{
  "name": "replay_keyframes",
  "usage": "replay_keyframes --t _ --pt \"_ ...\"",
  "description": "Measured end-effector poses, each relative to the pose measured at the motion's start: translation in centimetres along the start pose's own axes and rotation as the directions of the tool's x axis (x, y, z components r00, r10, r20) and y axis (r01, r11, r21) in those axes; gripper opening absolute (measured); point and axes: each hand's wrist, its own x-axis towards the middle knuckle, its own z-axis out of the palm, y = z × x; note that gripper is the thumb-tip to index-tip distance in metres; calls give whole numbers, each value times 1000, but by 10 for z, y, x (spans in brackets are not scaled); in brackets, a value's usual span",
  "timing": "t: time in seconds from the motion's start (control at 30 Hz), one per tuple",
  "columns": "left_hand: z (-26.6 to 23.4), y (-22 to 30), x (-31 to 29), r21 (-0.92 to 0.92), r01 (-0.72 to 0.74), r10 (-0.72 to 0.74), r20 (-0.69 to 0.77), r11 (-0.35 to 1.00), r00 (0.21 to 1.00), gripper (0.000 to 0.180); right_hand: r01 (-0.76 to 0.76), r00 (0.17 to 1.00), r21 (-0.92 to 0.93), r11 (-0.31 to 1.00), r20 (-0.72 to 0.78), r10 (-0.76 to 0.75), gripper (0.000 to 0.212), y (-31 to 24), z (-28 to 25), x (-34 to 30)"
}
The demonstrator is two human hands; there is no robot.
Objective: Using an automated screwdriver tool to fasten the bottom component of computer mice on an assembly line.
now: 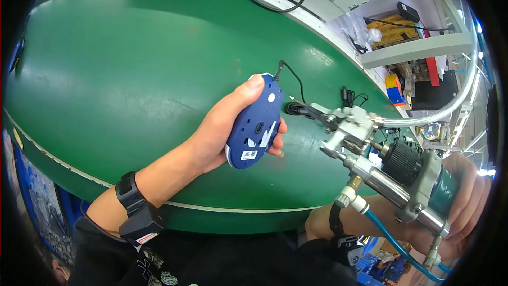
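Observation:
My left hand (222, 114) is wrapped round a dark blue computer mouse (255, 132) with its underside facing up. The thumb lies along one side and fingertips show at the other. White label patches and small holes mark the mouse's base. From its upper end a black cable (299, 80) runs to a coil on the table. At the right edge, my right hand (472, 196) curls against the dark green body of a metal pneumatic tool (389, 185), with its fingers bent and partly hidden. A clear hose and a blue tube join the tool.
A green tabletop (121, 74) spans the view with a pale front edge. Behind the tool lie black cables (346, 97). A roll of yellow and blue tape (395, 89) and boxes stand at the right, beyond a white frame (418, 48). Another black cable (288, 8) hangs at the back.

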Motion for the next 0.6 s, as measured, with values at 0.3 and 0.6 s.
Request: replay_keyframes --t 0.3,0.6 --pt "3 1 -6 43 -21 19 46 999 999 47 -7 984 21 1000 176 3 20 30 17 2" --pt "9 -1 -9 117 -19 16 31 993 999 45 6 972 76 997 233 -24 19 25 20 5"
